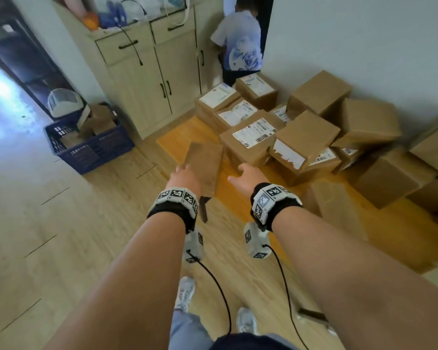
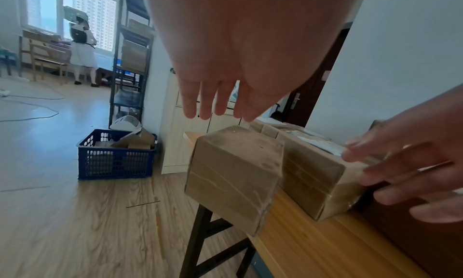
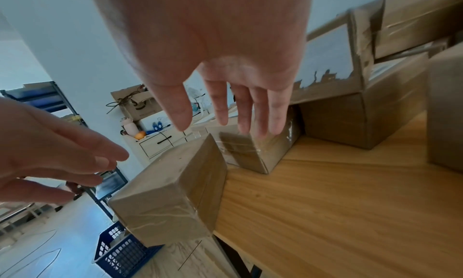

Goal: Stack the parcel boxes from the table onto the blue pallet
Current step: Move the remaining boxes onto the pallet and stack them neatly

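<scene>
Head view: wooden table (image 1: 187,137) stands on plank flooring, parcels piled toward 2 o'clock. Left wrist view: my left hand (image 2: 225,64) hovers, fingers straight, with the parcel box (image 2: 233,175) at 6 o'clock, overhanging the edge. Right wrist view: my right hand (image 3: 220,64) is spread, grasping nothing, box at 7 o'clock.

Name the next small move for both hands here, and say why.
Probably close both hands on the plain box at the table corner. The left hand and right hand are open on either side of it, holding nothing. The box overhangs the edge, nearest of all the parcels.
</scene>
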The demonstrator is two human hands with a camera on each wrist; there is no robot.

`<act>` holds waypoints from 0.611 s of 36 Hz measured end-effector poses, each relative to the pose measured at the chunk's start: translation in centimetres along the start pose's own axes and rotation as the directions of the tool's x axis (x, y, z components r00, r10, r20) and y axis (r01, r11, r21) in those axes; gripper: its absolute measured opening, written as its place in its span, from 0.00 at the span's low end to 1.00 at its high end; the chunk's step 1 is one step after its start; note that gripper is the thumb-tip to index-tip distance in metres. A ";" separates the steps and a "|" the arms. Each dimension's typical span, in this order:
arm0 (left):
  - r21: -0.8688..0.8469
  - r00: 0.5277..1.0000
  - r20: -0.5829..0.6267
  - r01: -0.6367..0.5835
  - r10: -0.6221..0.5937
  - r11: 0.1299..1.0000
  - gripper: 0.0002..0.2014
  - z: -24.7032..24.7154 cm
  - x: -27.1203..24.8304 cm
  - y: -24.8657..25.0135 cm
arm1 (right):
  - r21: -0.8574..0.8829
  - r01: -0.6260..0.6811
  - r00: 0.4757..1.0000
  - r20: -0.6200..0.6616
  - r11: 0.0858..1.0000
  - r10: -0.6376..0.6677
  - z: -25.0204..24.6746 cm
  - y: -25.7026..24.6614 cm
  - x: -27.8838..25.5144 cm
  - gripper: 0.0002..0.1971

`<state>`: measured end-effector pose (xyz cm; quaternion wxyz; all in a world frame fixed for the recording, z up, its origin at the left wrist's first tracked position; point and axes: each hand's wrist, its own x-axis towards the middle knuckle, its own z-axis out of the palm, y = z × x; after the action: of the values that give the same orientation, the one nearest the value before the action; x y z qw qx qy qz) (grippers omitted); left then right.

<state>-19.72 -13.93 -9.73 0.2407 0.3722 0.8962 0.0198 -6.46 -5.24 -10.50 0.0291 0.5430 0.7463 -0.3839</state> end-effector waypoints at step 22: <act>0.086 0.954 0.213 -0.232 0.209 0.969 0.14 -0.9 8.7 -4.0 | 0.258 -0.346 0.925 -0.066 0.902 0.374 6.7 -4.9 3.3 0.31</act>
<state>-28.00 -10.79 -13.39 0.3060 0.4827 0.8196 -0.0405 -14.36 -7.28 -14.06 -0.0096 0.6920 0.5810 -0.4283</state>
